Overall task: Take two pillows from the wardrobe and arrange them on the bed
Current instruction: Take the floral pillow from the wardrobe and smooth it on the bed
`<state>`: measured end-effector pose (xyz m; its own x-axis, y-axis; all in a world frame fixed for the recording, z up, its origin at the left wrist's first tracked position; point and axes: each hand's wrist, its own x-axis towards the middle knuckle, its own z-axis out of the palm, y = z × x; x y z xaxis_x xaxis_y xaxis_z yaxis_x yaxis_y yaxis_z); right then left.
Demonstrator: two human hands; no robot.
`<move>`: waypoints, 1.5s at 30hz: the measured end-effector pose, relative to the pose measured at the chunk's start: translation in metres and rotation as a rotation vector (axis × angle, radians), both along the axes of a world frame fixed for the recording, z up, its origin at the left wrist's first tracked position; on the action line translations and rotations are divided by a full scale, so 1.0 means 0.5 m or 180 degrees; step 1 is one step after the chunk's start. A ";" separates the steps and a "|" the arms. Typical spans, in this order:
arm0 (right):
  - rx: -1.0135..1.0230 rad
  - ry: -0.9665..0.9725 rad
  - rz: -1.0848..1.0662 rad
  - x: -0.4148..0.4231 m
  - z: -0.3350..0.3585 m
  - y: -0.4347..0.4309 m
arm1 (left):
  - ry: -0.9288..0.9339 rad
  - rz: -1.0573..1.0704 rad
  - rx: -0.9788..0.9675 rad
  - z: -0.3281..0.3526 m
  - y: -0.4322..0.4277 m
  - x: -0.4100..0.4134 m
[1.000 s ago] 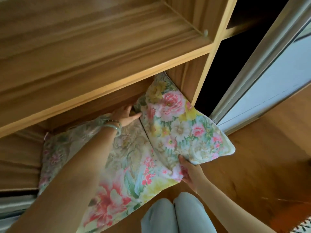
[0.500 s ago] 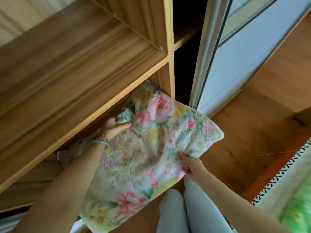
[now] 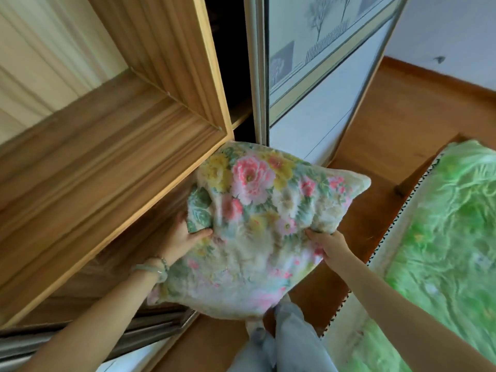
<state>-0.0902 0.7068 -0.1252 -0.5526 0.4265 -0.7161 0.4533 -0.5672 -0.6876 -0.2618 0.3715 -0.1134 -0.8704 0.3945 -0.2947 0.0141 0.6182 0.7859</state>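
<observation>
A floral pillow (image 3: pixel 257 194) with pink and yellow flowers hangs in the air just outside the wooden wardrobe (image 3: pixel 112 162). Beneath it lies paler floral fabric (image 3: pixel 236 285), which looks like a second pillow held together with the first; the border between them is blurred. My left hand (image 3: pixel 182 238), with bracelets on its wrist, grips the left side, thumb on top. On the right edge, my right hand (image 3: pixel 331 244) grips the fabric. The bed (image 3: pixel 445 237), under a green cover, lies to the right.
A wardrobe shelf edge (image 3: pixel 150 200) runs diagonally on the left. The sliding door (image 3: pixel 308 98) with a printed panel stands behind the pillow. Wooden floor (image 3: pixel 397 116) shows between wardrobe and bed. My legs in pale trousers (image 3: pixel 292 342) are below.
Both hands have drawn the floral pillows out of the lower wardrobe compartment and to the right. My view has swung right, and the green bed has come into sight.
</observation>
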 end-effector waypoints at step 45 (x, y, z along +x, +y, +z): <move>0.1731 0.0961 -0.1534 -0.115 0.331 1.127 | -0.0111 -0.0989 0.1679 0.235 1.319 -0.321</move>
